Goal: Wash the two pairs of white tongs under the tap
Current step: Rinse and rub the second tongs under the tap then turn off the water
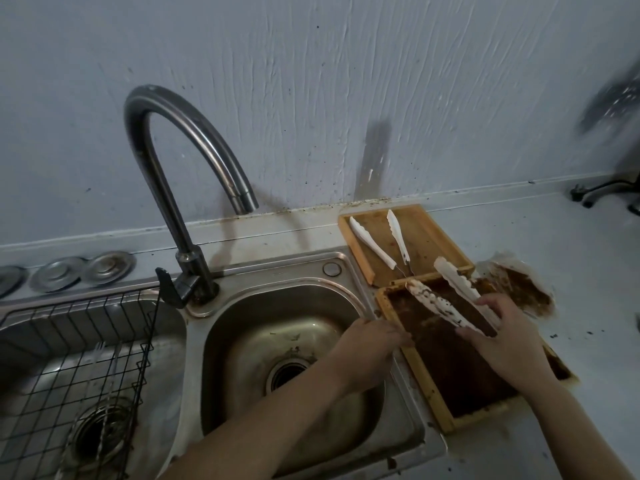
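One pair of white tongs [372, 242] lies spread in the far wooden tray [429, 233], right of the sink. My right hand [498, 334] grips a second pair of white tongs [440, 303], smeared with brown residue, over the near wooden tray [415, 368], which is coated in brown residue. My left hand [372, 344] rests on that tray's left edge at the sink rim; its fingers are partly hidden. The curved metal tap [180, 157] arches over the right basin [249, 327]. No water runs from it.
A left basin holds a black wire rack [69, 358] with utensils inside. Metal sink lids [69, 271] lie behind it. Brown-stained paper [519, 285] lies right of the trays. A dark metal stand [609, 188] sits at the far right by the wall.
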Demonstrator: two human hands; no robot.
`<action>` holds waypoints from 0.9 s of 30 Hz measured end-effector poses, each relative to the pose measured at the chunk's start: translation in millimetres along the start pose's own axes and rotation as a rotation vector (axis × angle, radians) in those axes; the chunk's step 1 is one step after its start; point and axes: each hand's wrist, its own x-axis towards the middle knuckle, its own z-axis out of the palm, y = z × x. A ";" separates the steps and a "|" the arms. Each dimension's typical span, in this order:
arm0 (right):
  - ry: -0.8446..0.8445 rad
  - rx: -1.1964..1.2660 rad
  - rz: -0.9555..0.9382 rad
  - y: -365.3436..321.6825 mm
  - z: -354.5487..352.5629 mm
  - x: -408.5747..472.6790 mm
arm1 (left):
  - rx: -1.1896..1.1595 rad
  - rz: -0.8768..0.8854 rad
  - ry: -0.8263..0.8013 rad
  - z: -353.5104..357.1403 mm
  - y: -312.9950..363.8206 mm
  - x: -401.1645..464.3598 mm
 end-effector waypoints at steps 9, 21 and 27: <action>-0.111 0.400 -0.055 -99.3 21.2 1.7 | -0.175 -0.305 0.667 -45.6 -22.9 -29.1; -0.564 0.998 0.351 -182.1 113.4 -17.4 | -0.149 -0.782 1.258 -100.6 -93.3 -123.3; -0.646 1.171 0.538 -199.8 133.9 -6.5 | -0.212 -0.878 1.137 -120.9 -128.2 -128.9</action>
